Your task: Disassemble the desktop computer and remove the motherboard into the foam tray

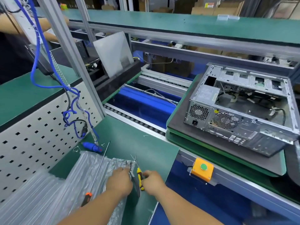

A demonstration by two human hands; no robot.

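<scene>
**Both hands at the tools, the computer case open on its pallet**

We take the yellow-handled screwdriver point(139, 175) as our landmark; it lies on the green bench point(142, 143) in the lower middle of the view, its shaft pointing away from us. Our left hand point(119, 181) sits just left of it, fingers curled down over the grey-handled cutters point(134, 179) that lie between hand and screwdriver — whether that grip actually closes on the cutters we cannot tell. Our right hand point(152, 180) is just right of the screwdriver, its fingertips pinching the handle from that side.

Further left of the screwdriver a long thin screwdriver with an orange and black handle point(88, 198) lies across a sheet of clear air-cushion wrap point(48, 189), which covers the near left part of the bench. Beyond the wrap, up and left of the landmark, a blue electric driver point(92, 147) rests on the bench, hung by a blue cable point(36, 46) and a coiled spring.

Up and right of the screwdriver, well apart from it, the desktop computer case point(240, 109) lies on its side on a dark pallet point(186, 125), side panel off, power supply point(204, 96) and loose cables showing inside. An orange box with a green button point(203, 170) sits on the bench edge between screwdriver and case. Far beyond, up and left, a black foam tray point(116, 83) holds an upright grey panel point(113, 54).
</scene>
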